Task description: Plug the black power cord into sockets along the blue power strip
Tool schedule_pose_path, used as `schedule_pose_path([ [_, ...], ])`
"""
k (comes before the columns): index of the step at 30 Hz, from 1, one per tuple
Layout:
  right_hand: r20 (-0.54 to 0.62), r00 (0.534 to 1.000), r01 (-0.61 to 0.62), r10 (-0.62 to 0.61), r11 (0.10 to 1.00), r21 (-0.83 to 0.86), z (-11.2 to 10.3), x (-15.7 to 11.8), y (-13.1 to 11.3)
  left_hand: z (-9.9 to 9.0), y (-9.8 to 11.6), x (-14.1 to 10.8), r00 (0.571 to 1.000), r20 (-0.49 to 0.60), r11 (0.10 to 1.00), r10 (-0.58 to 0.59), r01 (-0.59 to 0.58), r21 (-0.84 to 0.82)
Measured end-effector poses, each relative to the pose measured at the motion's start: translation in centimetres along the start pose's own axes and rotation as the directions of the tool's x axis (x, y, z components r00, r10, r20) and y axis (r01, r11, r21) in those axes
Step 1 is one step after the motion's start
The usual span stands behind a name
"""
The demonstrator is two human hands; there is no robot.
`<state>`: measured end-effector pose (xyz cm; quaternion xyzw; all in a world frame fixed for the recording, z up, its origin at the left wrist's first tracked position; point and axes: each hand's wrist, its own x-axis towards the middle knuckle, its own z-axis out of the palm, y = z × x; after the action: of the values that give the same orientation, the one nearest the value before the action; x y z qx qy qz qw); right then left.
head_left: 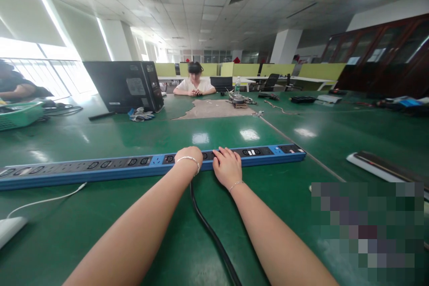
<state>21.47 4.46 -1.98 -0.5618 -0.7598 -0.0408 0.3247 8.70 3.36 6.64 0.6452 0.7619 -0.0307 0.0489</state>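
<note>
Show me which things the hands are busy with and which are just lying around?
Busy with:
Blue power strip, with the left hand and right hand at it.
Black cable, probably, since it runs from near the left hand.

Just lying around, it seems:
Gloves.
Black computer case.
Bottle.

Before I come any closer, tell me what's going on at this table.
A person has both hands at a long blue power strip lying across the green table. The left hand is curled over its middle; whatever it may hold is hidden. The right hand rests on the strip just beside it. A black cable runs from near the left wrist toward the wearer. Across the table sits another person.
</note>
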Motion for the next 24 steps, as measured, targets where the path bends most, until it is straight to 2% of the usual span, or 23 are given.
schedule_pose_path([
  [8,0.002,1.0,-0.004,0.004,1.0,0.01,0.0,0.0,0.0,-0.2,0.2,0.7,1.0,0.003,0.999,0.021,-0.021,0.031],
  [15,-0.008,1.0,-0.007,0.007,1.0,0.025,0.1,0.0,0.0,0.3,0.3,-0.4,0.998,-0.064,1.0,-0.006,0.006,-0.005],
  [24,-0.001,1.0,-0.018,0.018,1.0,0.025,0.2,0.1,-0.1,1.7,-0.1,-0.5,0.984,-0.155,0.994,-0.088,0.078,-0.072],
])
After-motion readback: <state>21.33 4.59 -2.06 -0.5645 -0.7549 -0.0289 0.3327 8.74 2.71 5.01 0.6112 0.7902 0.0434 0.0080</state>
